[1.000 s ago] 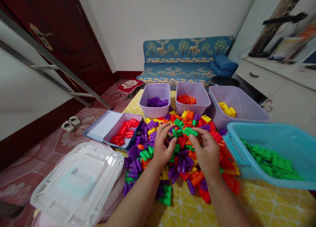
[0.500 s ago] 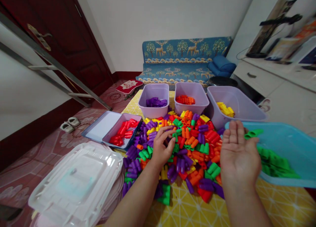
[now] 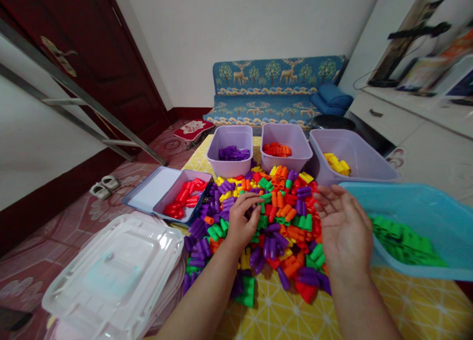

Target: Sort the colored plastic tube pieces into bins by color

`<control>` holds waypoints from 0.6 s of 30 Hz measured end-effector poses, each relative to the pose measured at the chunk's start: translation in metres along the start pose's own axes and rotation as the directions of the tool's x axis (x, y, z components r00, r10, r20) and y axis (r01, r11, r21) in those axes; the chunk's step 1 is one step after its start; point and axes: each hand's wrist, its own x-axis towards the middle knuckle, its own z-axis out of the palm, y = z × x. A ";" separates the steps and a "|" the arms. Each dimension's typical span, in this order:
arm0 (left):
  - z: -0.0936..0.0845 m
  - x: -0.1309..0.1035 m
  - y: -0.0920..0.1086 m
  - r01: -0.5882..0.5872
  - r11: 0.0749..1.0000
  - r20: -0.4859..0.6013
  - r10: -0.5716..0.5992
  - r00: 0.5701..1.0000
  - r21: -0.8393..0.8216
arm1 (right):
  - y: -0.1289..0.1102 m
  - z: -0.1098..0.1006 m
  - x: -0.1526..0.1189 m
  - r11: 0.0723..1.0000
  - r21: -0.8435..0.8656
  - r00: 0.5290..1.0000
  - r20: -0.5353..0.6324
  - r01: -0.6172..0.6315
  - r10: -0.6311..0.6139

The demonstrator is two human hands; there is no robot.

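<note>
A heap of purple, green, orange, red and yellow plastic pieces covers the middle of the table. Over its left part, my left hand has curled fingers near a green piece; whether it grips that piece is unclear. My right hand, palm up with fingers apart and nothing in it, is at the heap's right edge, beside the blue tub of green pieces. Behind the heap, lilac bins hold purple pieces, orange pieces and yellow pieces.
An open case with red pieces lies left of the heap. Stacked clear lids are at the front left. Beyond the table are a blue patterned sofa, a red stool and a metal ladder.
My right hand has moved left from the blue tub's edge toward the heap. The green piece by its fingers has left it, and more green shows in the tub. My left hand has barely moved.
</note>
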 end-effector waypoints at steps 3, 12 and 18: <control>0.000 0.000 0.001 0.015 1.000 -0.047 -0.014 0.999 0.019 | 0.000 0.002 -0.004 0.929 -0.359 0.979 0.203 0.086 -0.012; -0.002 -0.005 0.002 0.210 0.978 -0.066 -0.210 0.976 -0.012 | 0.017 0.012 -0.027 0.516 -0.657 0.700 0.699 0.549 0.145; -0.003 -0.004 0.002 0.191 0.982 -0.089 -0.191 0.978 -0.006 | 0.036 0.026 -0.047 0.306 -0.635 0.622 0.768 0.709 0.152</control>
